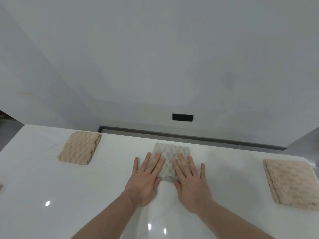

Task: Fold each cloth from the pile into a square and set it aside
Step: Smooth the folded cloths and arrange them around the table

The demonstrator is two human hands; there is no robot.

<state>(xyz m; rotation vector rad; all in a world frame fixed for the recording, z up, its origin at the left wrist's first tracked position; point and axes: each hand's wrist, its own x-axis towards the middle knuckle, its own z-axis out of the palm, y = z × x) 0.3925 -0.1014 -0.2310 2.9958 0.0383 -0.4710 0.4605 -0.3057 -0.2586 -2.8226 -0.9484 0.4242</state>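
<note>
Status from where I stand: both hands flat on the grey cloth [170,152] at mid table [86,195]. Left hand [144,180] covers its left edge, right hand [191,181] its right and near corner. Fingers straight and spread on both, palms down, nothing gripped. Pressing, not holding.

Grey cloth already looks like a compact square, layers visible at the near edge. My read: the fold is done and this is the final flatten. It is not yet set aside.

Tan cloth [79,148] sits far left, folded square, well apart from the hands. Another folded tan square, the right cloth [291,181], lies at the right edge, stacked layers showing along its left side. Can't tell which of the two is the "done" spot and which is supply, or whether either is a stack of several.

A scrap of something tan [0,187] pokes in at the far left frame edge; too little shows to say whether it's the pile.

So: at least two squares done, one nearly done. Remaining count unknown, since no loose pile shows.
</note>
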